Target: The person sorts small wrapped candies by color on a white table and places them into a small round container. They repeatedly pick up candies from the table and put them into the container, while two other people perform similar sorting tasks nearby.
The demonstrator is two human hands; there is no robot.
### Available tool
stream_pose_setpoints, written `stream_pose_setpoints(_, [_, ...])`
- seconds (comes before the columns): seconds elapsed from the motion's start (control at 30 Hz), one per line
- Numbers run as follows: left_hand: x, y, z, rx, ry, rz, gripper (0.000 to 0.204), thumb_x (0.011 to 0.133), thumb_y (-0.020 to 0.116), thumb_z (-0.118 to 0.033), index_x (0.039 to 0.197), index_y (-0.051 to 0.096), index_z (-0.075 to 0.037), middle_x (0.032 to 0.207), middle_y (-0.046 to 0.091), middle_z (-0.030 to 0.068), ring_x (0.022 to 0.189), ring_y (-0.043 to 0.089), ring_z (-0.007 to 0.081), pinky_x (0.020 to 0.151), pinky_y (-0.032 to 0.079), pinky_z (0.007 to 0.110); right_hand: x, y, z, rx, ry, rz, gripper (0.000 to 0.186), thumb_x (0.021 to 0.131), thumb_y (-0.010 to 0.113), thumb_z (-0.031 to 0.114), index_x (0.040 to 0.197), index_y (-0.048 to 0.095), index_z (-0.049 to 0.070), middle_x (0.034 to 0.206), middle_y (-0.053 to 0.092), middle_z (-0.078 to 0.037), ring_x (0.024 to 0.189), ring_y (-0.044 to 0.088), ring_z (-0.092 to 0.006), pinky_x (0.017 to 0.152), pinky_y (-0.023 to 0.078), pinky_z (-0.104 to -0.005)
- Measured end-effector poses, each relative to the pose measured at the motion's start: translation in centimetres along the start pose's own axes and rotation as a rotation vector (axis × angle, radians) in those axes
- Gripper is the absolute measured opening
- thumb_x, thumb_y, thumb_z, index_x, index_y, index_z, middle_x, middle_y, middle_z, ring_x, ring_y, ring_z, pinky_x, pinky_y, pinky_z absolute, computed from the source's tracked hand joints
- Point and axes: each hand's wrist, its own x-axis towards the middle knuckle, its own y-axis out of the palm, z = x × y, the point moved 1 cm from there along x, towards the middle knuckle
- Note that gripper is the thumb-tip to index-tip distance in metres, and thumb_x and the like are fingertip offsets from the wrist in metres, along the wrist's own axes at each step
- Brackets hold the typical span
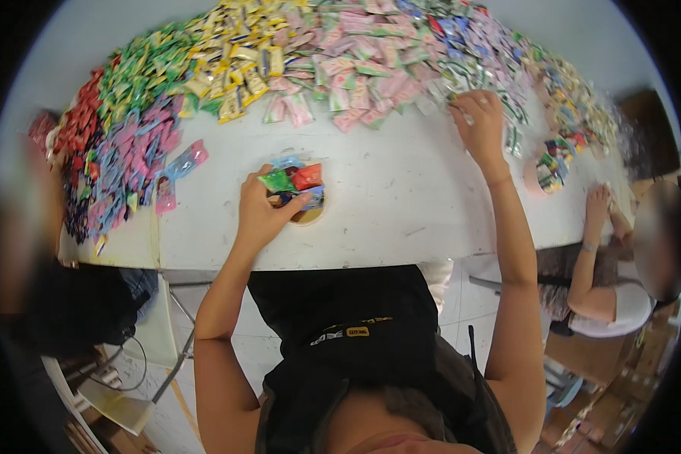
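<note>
My left hand (pixel 261 206) is wrapped round the side of a small round tub (pixel 307 220) on the white table, its thumb resting over the contents. Inside the tub lie small wrapped packets, among them a green packet (pixel 280 180), a red packet (pixel 308 176) and a blue packet (pixel 313 199). My right hand (pixel 480 125) is stretched out to the far right, at the near edge of a heap of silvery-green packets (pixel 461 78). Its fingers are bent together; something pale shows by the fingertips, too small to name.
Along the far side of the white table (pixel 386 197) run heaps of red packets (pixel 79 125), green packets (pixel 145 72), yellow packets (pixel 238 68) and pink packets (pixel 363 68). Pink-blue packets (pixel 132 159) lie left. Another filled tub (pixel 550 172) stands right. People sit at both sides.
</note>
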Motion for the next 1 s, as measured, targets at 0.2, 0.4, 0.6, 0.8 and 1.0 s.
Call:
stream_pose_setpoints(0.2, [0.0,0.2,0.2,0.085,0.002,-0.071,0.074,0.069,0.088,-0.035,0.121,0.060,0.010,0.102,0.061,0.0204,0.098,0.059,0.0344,0.078,0.049,0.042,2.1,-2.2,18.3,1.150,0.017,0.590,0.012,0.081,0.071,-0.001,0.092,0.066,0.003,0.105,0.070,-0.011,0.094,0.067,-0.0287,0.080,0.054,-0.0364])
stream_pose_setpoints(0.4, [0.8,-2.4,-1.6,-0.131,-0.019,0.192,0.048,0.073,0.085,-0.026,0.106,0.061,-0.001,0.106,0.063,0.0206,0.091,0.062,0.0311,0.080,0.049,0.041,2.6,1.0,21.4,0.751,-0.369,0.439,0.006,0.080,0.067,0.005,0.087,0.066,0.005,0.081,0.063,-0.009,0.082,0.064,-0.0284,0.074,0.053,-0.0383])
stream_pose_setpoints(0.6, [0.7,-2.9,-2.3,-0.143,0.109,0.287,0.057,0.079,0.082,-0.024,0.125,0.058,0.000,0.103,0.066,0.0116,0.091,0.063,0.0195,0.084,0.051,0.032,1.8,3.3,21.3,0.773,-0.306,0.415,0.010,0.082,0.071,0.012,0.091,0.071,0.008,0.083,0.064,-0.006,0.079,0.064,-0.0220,0.072,0.051,-0.0346])
stream_pose_setpoints(0.8, [0.2,-0.6,-0.1,-0.459,-0.035,0.122,0.038,0.082,0.079,-0.017,0.112,0.065,0.001,0.094,0.069,0.0064,0.079,0.062,0.0118,0.070,0.051,0.028,6.2,6.8,13.5,0.606,0.014,0.151,0.027,0.075,0.076,0.007,0.101,0.069,0.006,0.099,0.066,-0.008,0.092,0.063,-0.0246,0.073,0.052,-0.0351])
stream_pose_setpoints(1.0, [0.4,-0.3,-0.1,-0.448,-0.024,0.107,0.034,0.081,0.079,-0.014,0.108,0.066,0.002,0.094,0.068,0.0093,0.074,0.061,0.0143,0.065,0.048,0.028,7.8,9.4,11.4,0.444,-0.181,0.056,0.019,0.080,0.071,0.007,0.099,0.072,0.008,0.097,0.066,-0.007,0.082,0.060,-0.0259,0.068,0.051,-0.0355])
